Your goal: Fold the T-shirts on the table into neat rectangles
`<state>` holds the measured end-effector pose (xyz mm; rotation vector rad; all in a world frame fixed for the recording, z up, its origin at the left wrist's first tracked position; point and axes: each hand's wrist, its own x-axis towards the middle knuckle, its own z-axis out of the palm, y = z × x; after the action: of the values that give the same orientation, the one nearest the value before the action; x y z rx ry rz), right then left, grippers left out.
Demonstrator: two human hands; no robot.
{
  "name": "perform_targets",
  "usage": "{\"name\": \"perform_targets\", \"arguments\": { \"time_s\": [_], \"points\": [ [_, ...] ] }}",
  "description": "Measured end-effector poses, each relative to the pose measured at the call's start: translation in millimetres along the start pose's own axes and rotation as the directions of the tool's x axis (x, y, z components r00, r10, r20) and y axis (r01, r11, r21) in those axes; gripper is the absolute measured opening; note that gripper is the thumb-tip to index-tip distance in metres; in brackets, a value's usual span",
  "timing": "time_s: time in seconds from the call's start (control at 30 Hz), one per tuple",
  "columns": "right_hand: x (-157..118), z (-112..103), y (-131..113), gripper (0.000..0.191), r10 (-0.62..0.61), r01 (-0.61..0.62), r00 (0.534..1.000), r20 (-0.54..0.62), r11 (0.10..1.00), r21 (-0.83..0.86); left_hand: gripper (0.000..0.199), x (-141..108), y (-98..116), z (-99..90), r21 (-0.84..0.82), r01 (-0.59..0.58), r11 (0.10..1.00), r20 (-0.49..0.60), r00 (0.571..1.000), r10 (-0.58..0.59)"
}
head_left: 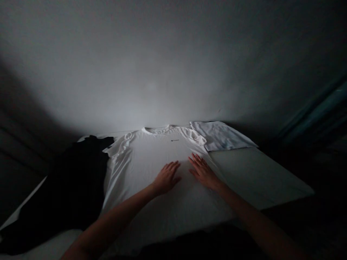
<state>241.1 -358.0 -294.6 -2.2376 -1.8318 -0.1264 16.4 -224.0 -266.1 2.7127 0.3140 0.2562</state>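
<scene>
Because the white T-shirt (159, 213) lies spread on the pale worktop (257, 173), with the left hand (166, 178) and right hand (203, 172) resting open on its chest, fingers splayed and gripping nothing, a careless push could drag the thin cotton into creases. Its sleeve touches the black garment (67, 180), which could snag it; a folded white cloth (222, 135) lies beyond the shoulder.
</scene>
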Motion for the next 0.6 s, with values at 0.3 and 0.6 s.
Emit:
{"name": "perform_targets", "arguments": {
  "time_s": [0.3,0.6],
  "points": [
    [35,1,-26,0.053,0.130,-0.127,0.987,0.099,0.991,-0.033,0.045,-110,-155,-84.2,0.292,0.499,0.816,-0.198,0.866,-0.459],
    [176,17,-193,0.043,-0.354,0.271,0.924,0.144,0.873,0.405,0.045,-68,-225,-181.0,0.149,0.909,0.389,-0.367,0.416,-0.832]
  ]
}}
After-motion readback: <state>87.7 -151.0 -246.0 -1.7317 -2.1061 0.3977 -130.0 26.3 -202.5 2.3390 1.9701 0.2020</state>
